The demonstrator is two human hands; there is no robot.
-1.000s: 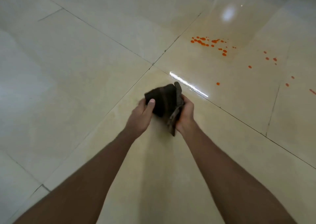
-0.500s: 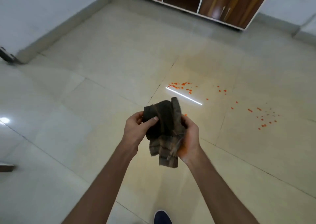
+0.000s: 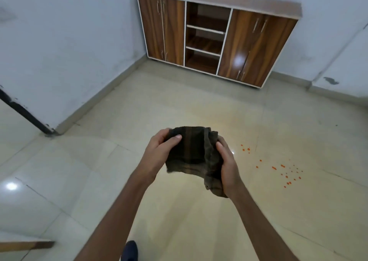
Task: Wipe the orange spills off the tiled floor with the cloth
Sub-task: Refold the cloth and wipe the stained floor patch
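We hold a dark brown striped cloth (image 3: 191, 151) above the glossy beige tiled floor (image 3: 179, 105), left hand (image 3: 159, 150) and right hand (image 3: 229, 167) both clamped on it. Small orange spills (image 3: 282, 171) dot the tiles to our right. No writing is legible.

Glossy tiled floor (image 3: 179, 211), matt woven cloth (image 3: 191, 151), glossy wood-veneer cabinet (image 3: 256, 47).

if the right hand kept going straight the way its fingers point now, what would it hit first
The right hand points forward and slightly left, fingers wrapped on the dark cloth, so the cloth comes first. Beyond it, probably bare tiled floor, then the wooden cabinet; depth is unclear. The orange spills lie off to its right.
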